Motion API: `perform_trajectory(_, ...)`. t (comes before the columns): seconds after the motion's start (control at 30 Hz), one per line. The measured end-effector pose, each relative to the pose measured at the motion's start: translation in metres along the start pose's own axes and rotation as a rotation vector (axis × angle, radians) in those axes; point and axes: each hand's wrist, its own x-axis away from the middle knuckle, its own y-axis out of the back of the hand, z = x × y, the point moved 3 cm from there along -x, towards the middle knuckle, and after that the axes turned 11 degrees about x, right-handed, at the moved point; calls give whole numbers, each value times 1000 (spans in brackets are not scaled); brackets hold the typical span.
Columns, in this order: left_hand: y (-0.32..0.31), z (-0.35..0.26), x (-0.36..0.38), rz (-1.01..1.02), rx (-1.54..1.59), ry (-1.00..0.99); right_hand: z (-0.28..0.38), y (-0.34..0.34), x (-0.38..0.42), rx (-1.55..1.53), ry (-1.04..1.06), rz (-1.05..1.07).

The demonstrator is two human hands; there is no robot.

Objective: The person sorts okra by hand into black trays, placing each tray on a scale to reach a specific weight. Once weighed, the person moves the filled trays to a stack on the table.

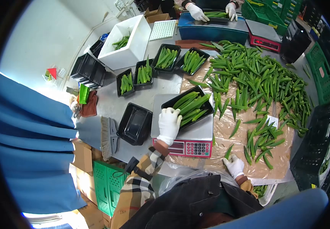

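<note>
My left hand (169,124), in a white glove, rests at the left edge of a black tray (207,113) of okra (191,106). Its fingers are bent over the pods and the rim; what the fingertips grip is hidden. The tray sits on a scale (188,148) with a red keypad panel. My right hand (234,166), also gloved in white, is low on the brown covering (218,152), its fingers closed round a single okra pod (229,152). A small group of loose okra (263,139) lies to its right.
A large okra heap (256,76) covers the right side. Several filled black trays (166,58) stand beyond the scale; an empty tray (134,124) and a brush (105,137) are left. A white foam box (138,38) stands behind. Across the table, a person's gloved hands (198,12) work at a blue-sided station.
</note>
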Motion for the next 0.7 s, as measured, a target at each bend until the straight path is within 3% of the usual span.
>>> perform_trajectory(0.07,20,-8,7,-120,64,75,2,1,0,17,3,-18)
perform_trajectory(0.17,7,25,34,-261,226,304,-1,-2,-3,1,6,-8)
perform_trajectory(0.2,2,34,41,-172,370,508,-1,-2,-4,19,18,-22)
perform_trajectory(0.3,-17,53,45,258,1215,1039,-2,-3,-4,44,37,-35)
perform_trajectory(0.5,-35,47,-32,215,1362,1033,-4,-2,-9,23,32,3)
perform_trajectory(0.7,-112,84,-168,-40,1387,891,-8,-7,-11,31,21,-39)
